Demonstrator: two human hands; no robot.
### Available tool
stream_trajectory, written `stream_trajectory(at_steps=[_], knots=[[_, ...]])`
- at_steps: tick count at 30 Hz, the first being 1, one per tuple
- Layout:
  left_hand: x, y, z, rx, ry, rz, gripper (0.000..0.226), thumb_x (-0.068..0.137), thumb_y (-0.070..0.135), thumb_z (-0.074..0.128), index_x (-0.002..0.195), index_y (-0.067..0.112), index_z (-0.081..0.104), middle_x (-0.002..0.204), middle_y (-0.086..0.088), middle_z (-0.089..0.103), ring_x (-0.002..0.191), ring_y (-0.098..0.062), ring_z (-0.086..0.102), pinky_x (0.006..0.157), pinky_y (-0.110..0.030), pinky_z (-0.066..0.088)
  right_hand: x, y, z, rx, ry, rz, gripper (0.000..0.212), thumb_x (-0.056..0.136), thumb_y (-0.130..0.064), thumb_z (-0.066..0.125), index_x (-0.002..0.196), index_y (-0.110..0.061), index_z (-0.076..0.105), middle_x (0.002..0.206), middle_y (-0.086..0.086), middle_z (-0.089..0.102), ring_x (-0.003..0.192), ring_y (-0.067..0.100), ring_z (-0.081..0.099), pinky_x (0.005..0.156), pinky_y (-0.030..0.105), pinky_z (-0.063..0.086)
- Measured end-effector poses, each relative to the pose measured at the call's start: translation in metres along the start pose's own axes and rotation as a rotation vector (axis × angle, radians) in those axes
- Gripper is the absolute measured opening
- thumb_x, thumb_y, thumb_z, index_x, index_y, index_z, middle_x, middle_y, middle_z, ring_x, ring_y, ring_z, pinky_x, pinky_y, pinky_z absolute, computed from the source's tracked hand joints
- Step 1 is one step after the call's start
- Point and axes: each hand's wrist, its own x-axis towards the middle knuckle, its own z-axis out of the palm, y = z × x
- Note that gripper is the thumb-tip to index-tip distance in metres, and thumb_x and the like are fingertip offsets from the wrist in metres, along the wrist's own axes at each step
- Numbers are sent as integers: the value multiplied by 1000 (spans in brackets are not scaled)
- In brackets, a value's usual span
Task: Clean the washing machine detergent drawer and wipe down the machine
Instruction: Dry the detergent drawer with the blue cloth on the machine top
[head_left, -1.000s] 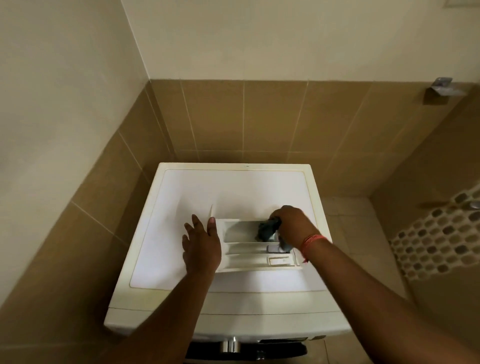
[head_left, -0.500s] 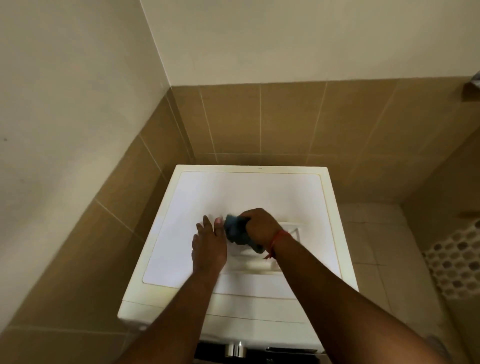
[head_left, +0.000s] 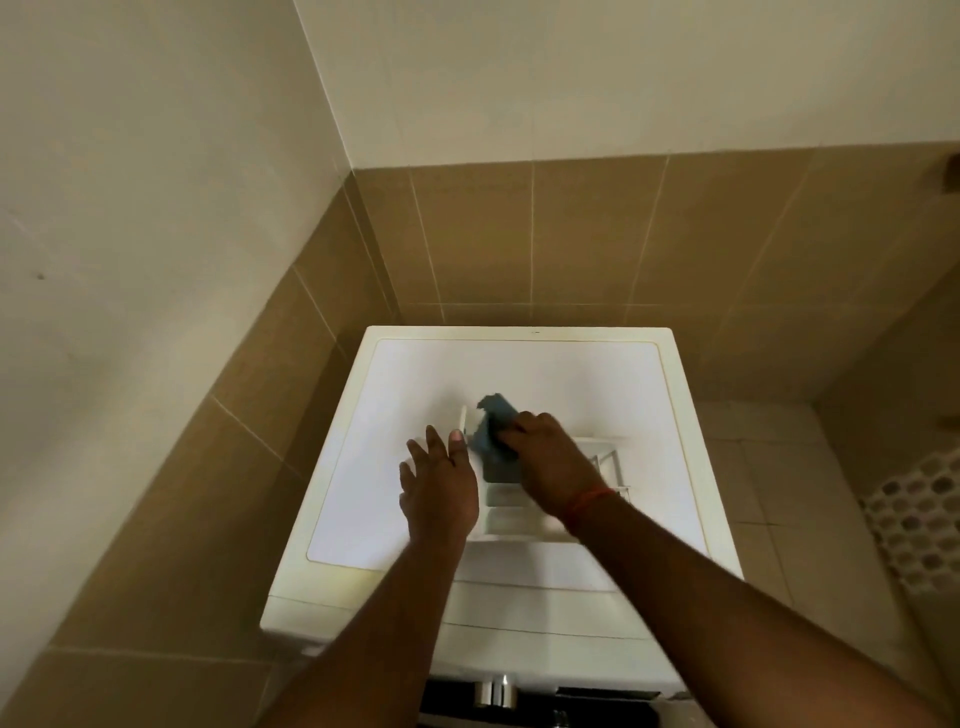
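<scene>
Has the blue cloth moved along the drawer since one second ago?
Yes. The blue cloth, gripped by the right hand, went from the right part of the detergent drawer to its left end, beside the left hand.

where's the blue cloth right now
In the right hand, pressed on the detergent drawer's left end atop the washing machine, beside the left hand.

Your right hand (head_left: 550, 462) and the blue cloth (head_left: 493, 434) cover much of the drawer (head_left: 602, 467), and it looks blurry. You can't see inside it well. The washing machine (head_left: 519, 374) front is cut off at the bottom.
</scene>
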Motion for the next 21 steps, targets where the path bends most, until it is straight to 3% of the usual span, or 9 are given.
stream_trajectory(at_steps=[2, 3, 5, 7, 9, 12, 15, 19, 21], knots=[[-1, -1, 1, 21, 25, 0, 74, 94, 61, 8, 154, 22, 25, 163, -5, 15, 150, -26, 10, 119, -52, 13, -13, 31, -8, -67, 40, 97, 49, 77, 11, 53, 120, -8, 65, 111, 16, 63, 94, 35, 54, 87, 42, 50], [-1, -1, 2, 49, 31, -20, 71, 97, 60, 11, 155, 21, 21, 163, -7, 13, 150, -29, 10, 119, -52, 15, -18, 44, -12, -113, 19, 187, 51, 76, 11, 52, 121, -9, 64, 108, 13, 61, 95, 32, 53, 86, 38, 48], [-2, 0, 3, 59, 51, -60, 64, 102, 52, 16, 157, 20, 12, 164, -13, 9, 150, -35, 8, 118, -50, 20, -26, 57, -17, -170, -23, 359, 52, 78, 4, 55, 124, -18, 60, 109, 2, 58, 101, 25, 49, 83, 21, 33], [-1, 0, 2, 1, 28, -77, 64, 101, 54, 15, 157, 21, 14, 164, -10, 10, 150, -33, 9, 118, -50, 19, -21, 45, -6, -137, 40, 398, 63, 74, 6, 49, 127, -27, 61, 104, 0, 58, 97, 28, 48, 76, 21, 23], [-1, 2, 1, -24, 8, -62, 68, 99, 60, 12, 156, 23, 19, 164, -6, 13, 150, -31, 11, 119, -52, 17, -7, 13, 13, -53, 134, 334, 64, 75, 7, 40, 122, -27, 65, 97, 5, 59, 90, 32, 47, 78, 29, 32], [-1, 1, 0, 27, 9, -9, 68, 99, 59, 13, 155, 22, 18, 164, -8, 14, 150, -31, 13, 119, -54, 18, 14, -34, 21, -6, 93, 136, 32, 89, -8, 56, 118, -17, 66, 102, 6, 65, 92, 30, 54, 84, 33, 37], [0, -1, 0, -14, -16, 20, 70, 95, 58, 12, 154, 22, 23, 163, -3, 15, 150, -27, 11, 119, -56, 15, 14, -25, 12, -10, 38, 67, 34, 81, -4, 67, 116, -10, 67, 98, 12, 66, 87, 32, 56, 80, 37, 44], [2, -2, 0, 92, -23, -14, 82, 90, 65, 2, 157, 18, 12, 163, -13, 12, 150, -35, 12, 119, -50, 17, -21, 27, -10, -118, 28, 231, 61, 78, 7, 59, 129, -26, 62, 94, 9, 58, 85, 31, 51, 79, 38, 50], [-1, 1, -1, 68, -24, -17, 81, 90, 64, 4, 157, 18, 12, 163, -15, 12, 149, -38, 13, 119, -50, 17, -38, 50, -25, -77, 47, 398, 56, 75, 0, 67, 124, -27, 66, 94, 8, 56, 89, 32, 51, 74, 34, 50]])
